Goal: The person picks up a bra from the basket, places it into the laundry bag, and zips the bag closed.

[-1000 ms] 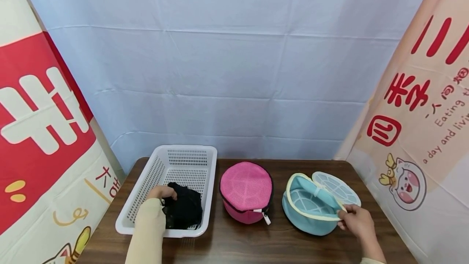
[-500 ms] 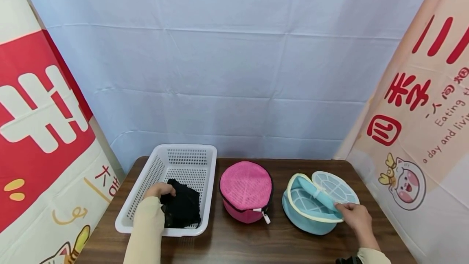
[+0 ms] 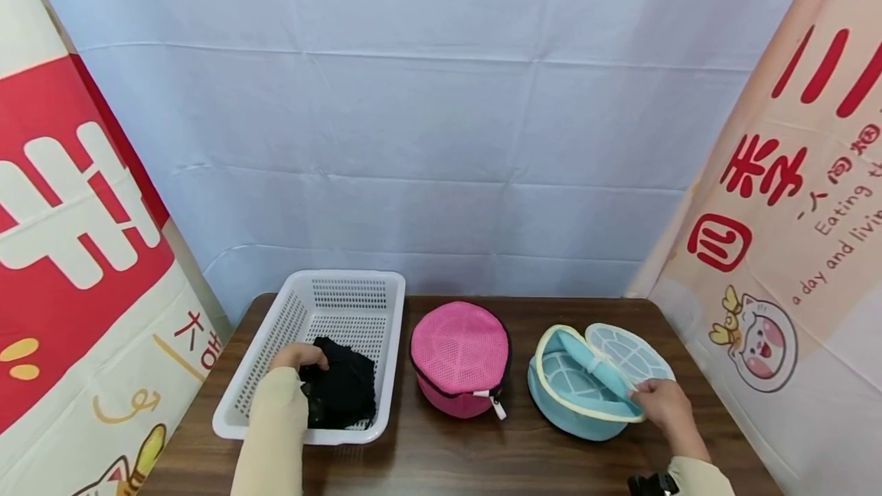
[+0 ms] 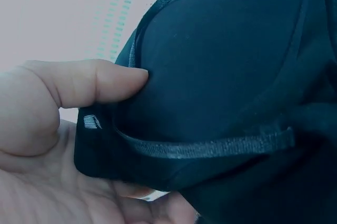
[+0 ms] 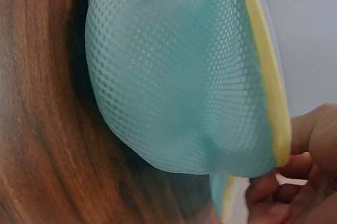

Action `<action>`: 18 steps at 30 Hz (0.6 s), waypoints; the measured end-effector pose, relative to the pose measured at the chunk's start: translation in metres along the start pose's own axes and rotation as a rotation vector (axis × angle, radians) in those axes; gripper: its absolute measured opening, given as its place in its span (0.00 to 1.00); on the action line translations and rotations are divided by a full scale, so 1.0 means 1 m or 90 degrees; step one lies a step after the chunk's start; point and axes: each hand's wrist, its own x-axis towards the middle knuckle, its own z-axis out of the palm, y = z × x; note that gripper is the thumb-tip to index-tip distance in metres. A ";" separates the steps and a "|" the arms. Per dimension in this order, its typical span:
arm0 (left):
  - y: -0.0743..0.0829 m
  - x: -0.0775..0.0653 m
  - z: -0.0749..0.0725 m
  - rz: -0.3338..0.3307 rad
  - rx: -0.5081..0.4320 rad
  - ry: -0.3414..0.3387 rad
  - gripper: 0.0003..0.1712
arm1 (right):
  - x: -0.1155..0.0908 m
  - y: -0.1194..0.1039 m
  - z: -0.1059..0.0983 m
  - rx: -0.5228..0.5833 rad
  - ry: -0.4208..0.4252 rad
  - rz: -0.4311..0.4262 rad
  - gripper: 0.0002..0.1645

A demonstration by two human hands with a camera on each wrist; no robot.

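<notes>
In the white basket (image 3: pixel 396 358) lies a black bra (image 3: pixel 347 389). My left hand (image 3: pixel 296 357) grips it at the side; in the left wrist view the thumb presses on the edge of the moulded cup (image 4: pixel 221 56), with fingers under the fabric and straps around it. At the right, a round light-blue mesh laundry bag (image 3: pixel 572 413) stands unzipped, its lid (image 3: pixel 632 350) folded back behind it. My right hand (image 3: pixel 665 407) pinches its yellow rim (image 5: pixel 271 92) at the right front, beside the end of a light-blue roll (image 3: pixel 598 367) that crosses the bag's mouth.
A pink round mesh bag (image 3: pixel 460 350) with a black zip and white pull tabs stands between the basket and the blue bag. All rest on a dark wooden table (image 3: pixel 441 465). A pale blue cloth (image 3: pixel 441 136) hangs behind, with printed cloths on both sides.
My right hand has shifted slightly left and up along the blue bag's rim, to the end of the roll. The left hand stays on the bra, with only a slight shift.
</notes>
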 end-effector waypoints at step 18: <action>-0.008 0.009 -0.002 -0.002 -0.064 -0.003 0.34 | -0.011 -0.004 0.011 0.031 0.176 -0.080 0.12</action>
